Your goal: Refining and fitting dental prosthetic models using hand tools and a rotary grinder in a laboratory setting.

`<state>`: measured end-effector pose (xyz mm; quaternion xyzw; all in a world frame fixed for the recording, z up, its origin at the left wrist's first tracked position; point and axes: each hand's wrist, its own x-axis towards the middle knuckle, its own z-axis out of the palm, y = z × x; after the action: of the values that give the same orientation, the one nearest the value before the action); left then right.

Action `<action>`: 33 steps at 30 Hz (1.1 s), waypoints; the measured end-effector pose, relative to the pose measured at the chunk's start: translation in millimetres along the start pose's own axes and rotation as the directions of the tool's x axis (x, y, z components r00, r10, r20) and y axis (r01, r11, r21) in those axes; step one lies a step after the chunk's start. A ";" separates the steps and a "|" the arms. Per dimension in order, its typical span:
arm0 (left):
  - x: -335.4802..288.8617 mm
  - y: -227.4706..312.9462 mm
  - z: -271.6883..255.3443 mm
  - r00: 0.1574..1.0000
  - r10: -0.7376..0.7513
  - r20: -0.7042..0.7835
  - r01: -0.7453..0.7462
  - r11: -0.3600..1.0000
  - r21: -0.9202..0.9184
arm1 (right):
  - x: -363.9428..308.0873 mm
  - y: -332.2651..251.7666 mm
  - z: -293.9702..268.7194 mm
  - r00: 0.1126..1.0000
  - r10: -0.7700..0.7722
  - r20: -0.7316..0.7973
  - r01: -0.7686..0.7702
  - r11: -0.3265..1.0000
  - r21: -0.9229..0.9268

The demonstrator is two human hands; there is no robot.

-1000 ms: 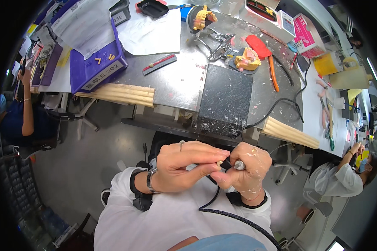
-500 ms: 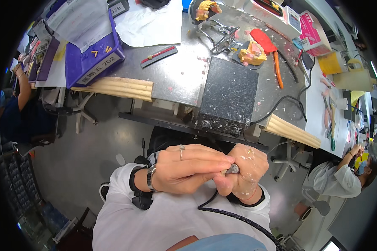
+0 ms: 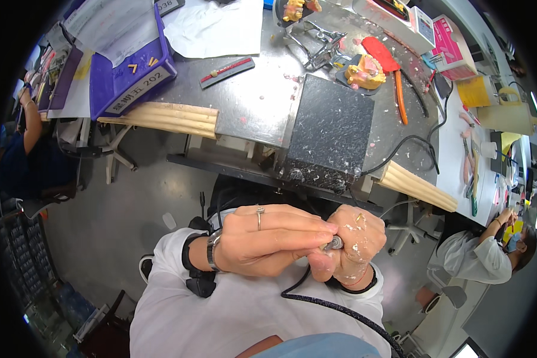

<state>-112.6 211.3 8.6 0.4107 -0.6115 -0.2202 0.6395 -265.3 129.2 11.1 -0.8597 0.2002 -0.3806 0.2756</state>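
Observation:
In front of my body, my right hand (image 3: 358, 241) is closed around a rotary handpiece; the grey metal nose (image 3: 335, 242) shows between thumb and fingers. A black cord (image 3: 316, 302) loops from under the hands across my white clothing. Pale dust and crumbs cling to the right hand's back. My left hand (image 3: 271, 238), wearing a ring and a watch, has its fingers pressed together, their tips meeting the right thumb and the handpiece nose. A small pale bit shows at those fingertips; most of what they pinch is hidden.
Beyond my hands stands a metal bench with a black box (image 3: 331, 122), yellow dental casts (image 3: 365, 73) on a metal articulator (image 3: 319, 51), and an orange-handled tool (image 3: 401, 98). A purple tray (image 3: 134, 89) sits left. Wooden ledges (image 3: 161, 118) edge the bench. Other people sit at both sides.
The view has shifted slightly. Both hands keep the same grip and stay together, with only a very small shift at the fingertips.

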 end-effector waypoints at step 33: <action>-4.3 -2.2 0.2 0.998 -0.065 0.010 0.065 0.988 -0.138 | -3.3 -0.2 -0.3 0.999 -0.024 0.035 0.025 0.999 -0.024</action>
<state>-113.0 213.3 4.2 0.3847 -0.5827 -0.2838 0.6572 -267.6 131.1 9.5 -0.8720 0.1895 -0.3664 0.2637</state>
